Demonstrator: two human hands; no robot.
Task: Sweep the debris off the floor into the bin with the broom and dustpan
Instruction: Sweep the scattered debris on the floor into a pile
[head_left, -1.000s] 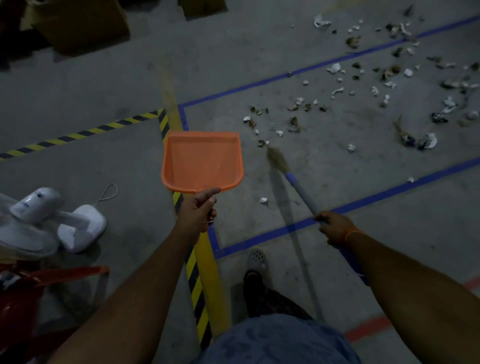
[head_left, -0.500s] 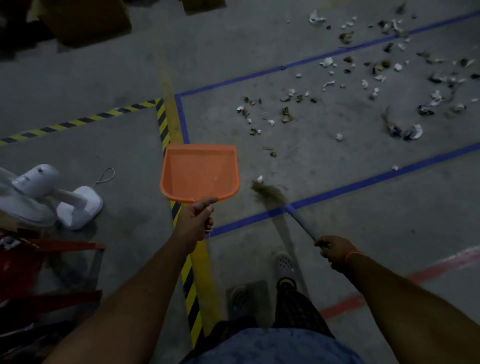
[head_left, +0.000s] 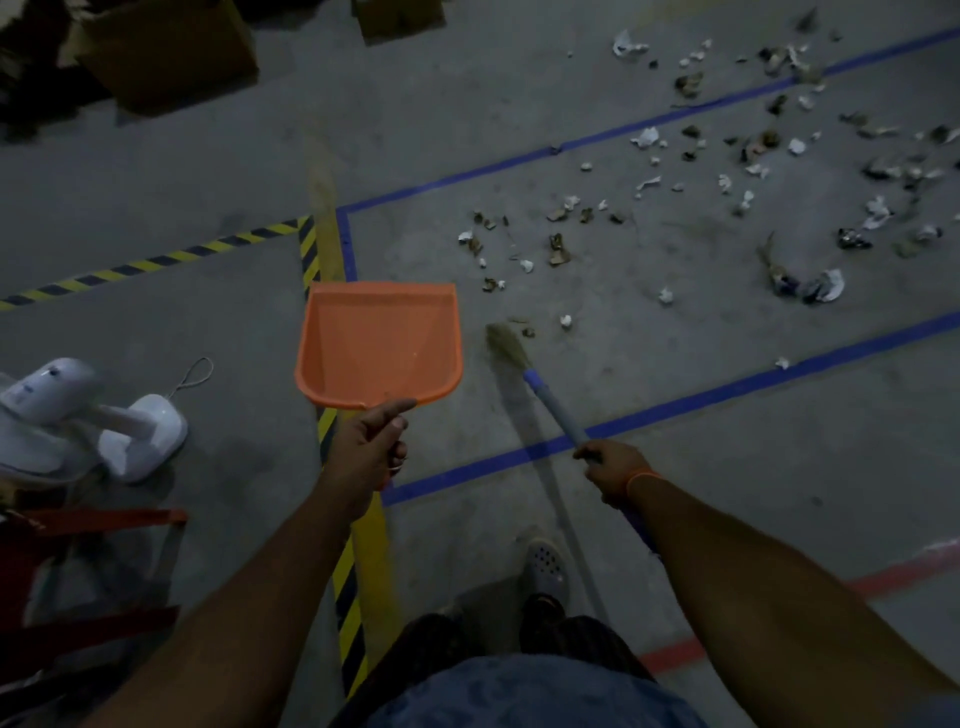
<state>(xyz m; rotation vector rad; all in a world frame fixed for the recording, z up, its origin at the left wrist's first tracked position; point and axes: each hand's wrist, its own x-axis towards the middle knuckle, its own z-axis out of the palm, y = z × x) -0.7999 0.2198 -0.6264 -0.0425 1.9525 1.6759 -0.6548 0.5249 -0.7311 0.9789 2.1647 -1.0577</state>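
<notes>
A white fan (head_left: 78, 415) lying at the left, its cord loop just beside it, is cut by the frame edge, as are the red frame below it and the cardboard boxes (head_left: 166, 52) at the top; the dim light leaves all of them hard to read. The left hand (head_left: 363, 452) grips the handle of the orange dustpan (head_left: 379, 343), thumb extended toward the pan; the handle itself is hidden under the fingers, and whether the pan touches the floor (head_left: 519, 93) cannot be told. The right hand (head_left: 610, 470) holds the broom (head_left: 550, 402) shaft, fingers curled round it, with blurred bristles near the closest scraps. The debris (head_left: 727, 171) lies scattered to the right, across the blue tape lines and partly past the frame edge. Likely risks: a brisk stroke may scatter the light paper scraps rather than gather them, and a raised pan lip would let pieces slide beneath. No bin is visible.
</notes>
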